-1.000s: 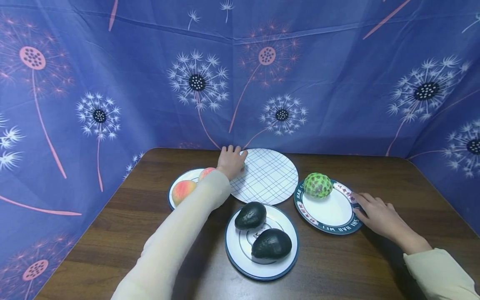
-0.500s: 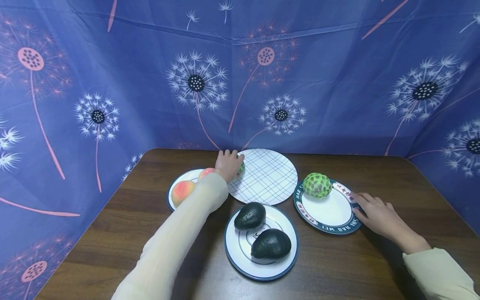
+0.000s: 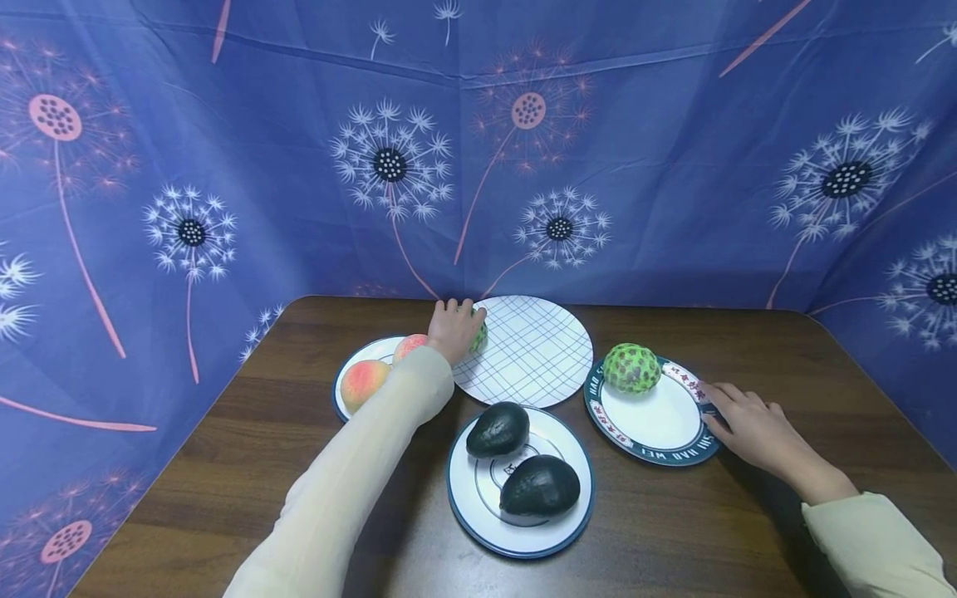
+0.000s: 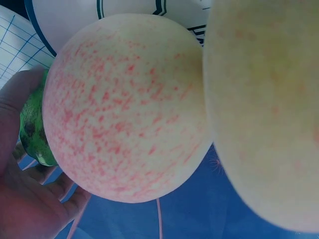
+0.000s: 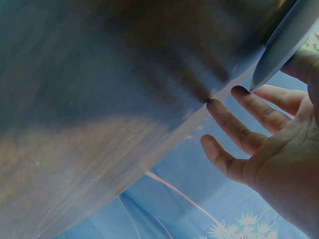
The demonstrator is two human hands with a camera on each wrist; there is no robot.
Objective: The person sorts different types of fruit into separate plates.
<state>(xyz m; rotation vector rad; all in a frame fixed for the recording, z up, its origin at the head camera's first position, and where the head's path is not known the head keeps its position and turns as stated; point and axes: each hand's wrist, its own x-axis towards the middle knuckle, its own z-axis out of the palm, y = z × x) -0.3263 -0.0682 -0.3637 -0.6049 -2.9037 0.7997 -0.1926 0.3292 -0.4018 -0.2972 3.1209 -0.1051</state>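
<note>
My left hand [image 3: 454,330] grips a green custard apple [image 3: 479,336] over the left side of the checked white plate [image 3: 534,353]. In the left wrist view, its thumb and fingers lie round the fruit [image 4: 34,122], partly hidden by a peach [image 4: 124,109]. At the right, my right hand [image 3: 758,432] touches the rim of a green-edged plate [image 3: 665,423] bearing another custard apple [image 3: 631,369]. The right wrist view has this hand's thumb and index finger [image 5: 281,98] at the plate's edge, with the other fingers spread near the table.
Two peaches [image 3: 364,382] sit on a blue-rimmed plate [image 3: 340,394] under the left forearm. Two dark avocados [image 3: 540,486] rest on the blue-rimmed front plate [image 3: 523,544]. A blue dandelion-print cloth [image 3: 299,166] hangs behind the wooden table [image 3: 224,473].
My left hand has shifted slightly left and toward me, and more of the custard apple shows beside its fingers. The right hand stays at the plate's rim.
</note>
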